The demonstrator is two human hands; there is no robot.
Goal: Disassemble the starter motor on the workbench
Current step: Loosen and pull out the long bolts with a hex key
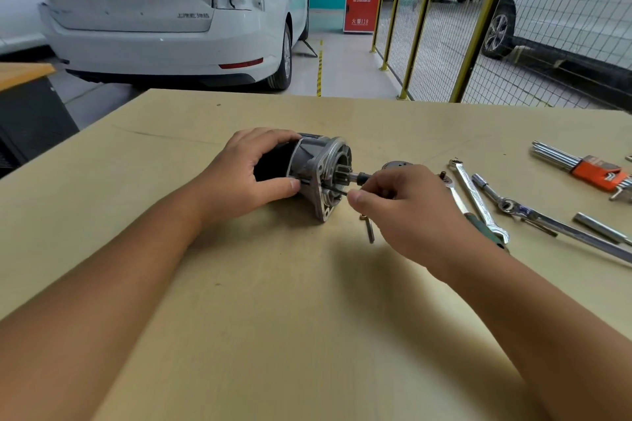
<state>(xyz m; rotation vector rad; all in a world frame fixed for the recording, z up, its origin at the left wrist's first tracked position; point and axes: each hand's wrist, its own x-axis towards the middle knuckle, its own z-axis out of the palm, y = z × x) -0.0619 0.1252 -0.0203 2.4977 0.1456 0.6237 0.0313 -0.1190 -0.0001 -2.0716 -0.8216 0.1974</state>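
Head view shows me at the workbench (307, 301) with the starter motor (318, 171) lying on its side near the middle of the top, nose housing and pinion facing right. My left hand (246, 178) wraps over the dark body, fingers curled on top and thumb pressed against the near side, pinning it down. My right hand (410, 208) pinches a thin dark through-bolt (333, 189) between thumb and forefinger just beside the mounting flange; the other fingers are loosely folded and hold nothing else that I can see.

I judge the step in hand to be drawing this long bolt out of the housing by hand. One loose bolt (369, 229) already lies on the bench just below my right hand, so this looks like the second. Next I need a straight pull along the bolt's own line while the left hand keeps the body from rolling; any tilt could bind it in the flange hole.

To the right lie a combination wrench (478, 202), a ratchet wrench (533, 212) and a set of hex keys (581, 167) in an orange holder, the only container in sight. A round metal part (396, 165) sits behind my right hand, mostly hidden.
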